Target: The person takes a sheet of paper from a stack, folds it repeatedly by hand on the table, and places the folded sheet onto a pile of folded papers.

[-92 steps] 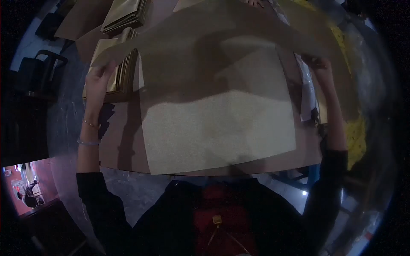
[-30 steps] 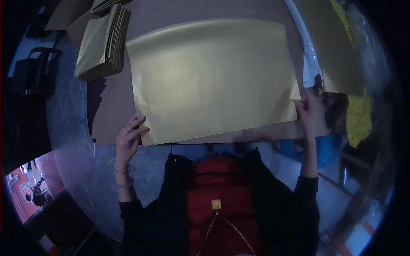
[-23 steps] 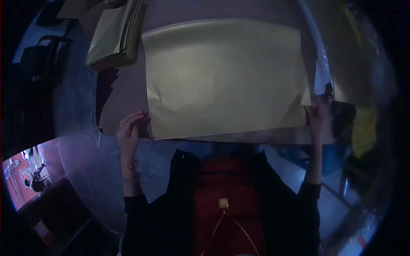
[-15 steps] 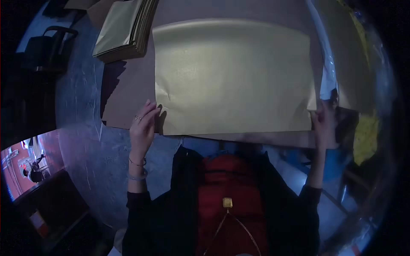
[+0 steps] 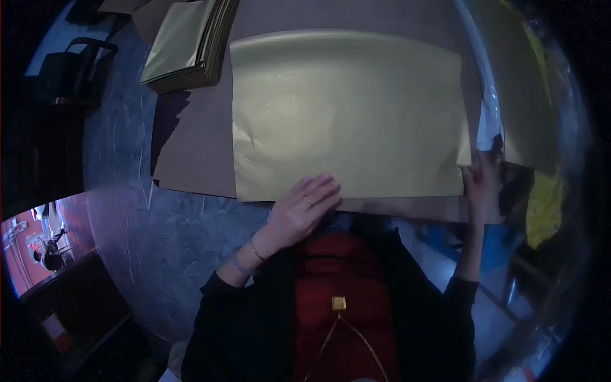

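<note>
A large gold-coloured sheet [image 5: 350,114] lies on the brown-covered table [image 5: 197,140], its near edge close to the table's front. My left hand [image 5: 304,207] rests at the middle of that near edge, palm down, fingers together but extended over the sheet. At the sheet's lower right corner my right hand [image 5: 482,184] is closed, thumb and fingers pinching the edge where the paper is creased. A small wrinkle shows near the sheet's left edge.
A thick stack of folded gold sheets [image 5: 184,44] sits at the back left. Along the right run a white plastic strip [image 5: 489,108], a brown sheet [image 5: 522,95] and yellow material [image 5: 545,207]. A black chair [image 5: 67,70] stands left. A distant person [image 5: 49,254] appears at far left.
The sheet's far part, earlier lifted by both hands, has come down flat. My left hand has moved right from the lower left corner to the middle of the near edge. My right hand stays at its corner.
</note>
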Motion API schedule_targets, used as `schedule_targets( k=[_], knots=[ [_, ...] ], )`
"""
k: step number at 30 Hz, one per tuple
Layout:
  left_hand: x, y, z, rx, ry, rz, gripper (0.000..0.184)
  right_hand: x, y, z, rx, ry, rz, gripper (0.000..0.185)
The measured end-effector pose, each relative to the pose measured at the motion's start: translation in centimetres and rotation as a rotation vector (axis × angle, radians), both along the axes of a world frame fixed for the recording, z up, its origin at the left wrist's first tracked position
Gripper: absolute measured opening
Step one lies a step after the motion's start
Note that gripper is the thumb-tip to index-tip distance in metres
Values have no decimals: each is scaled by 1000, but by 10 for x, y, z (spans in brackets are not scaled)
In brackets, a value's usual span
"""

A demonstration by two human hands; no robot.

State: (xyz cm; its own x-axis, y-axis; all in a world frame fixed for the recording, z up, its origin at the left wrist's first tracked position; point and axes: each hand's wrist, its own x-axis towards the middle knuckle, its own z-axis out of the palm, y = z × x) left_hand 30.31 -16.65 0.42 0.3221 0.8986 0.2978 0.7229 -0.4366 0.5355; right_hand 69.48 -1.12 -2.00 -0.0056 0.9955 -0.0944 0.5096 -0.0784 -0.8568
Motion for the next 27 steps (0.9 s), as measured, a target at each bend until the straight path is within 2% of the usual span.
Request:
schedule_targets(
  k=[2,4,8,11,13,23,27],
  knots=[
    [23,-1,-3,-42,35,-81,37,-1,1,0,38,11,20,55],
    [39,0,-10,-4,60,-96,35,-8,-2,11,-78,-9,-42,55],
    [43,5,-7,5,122,19,36,-1,0,2,-22,27,-15,55],
    [37,5,-12,37,76,130,37,-3,-1,5,-37,-36,-21,55],
    [33,6,-13,30,77,138,38,3,1,-2,60,-23,35,56],
    [32,6,-21,7,68,169,37,0,0,2,39,-68,18,55],
    [31,6,-22,-3,80,170,35,3,1,-1,-19,-2,2,54]
  ],
)
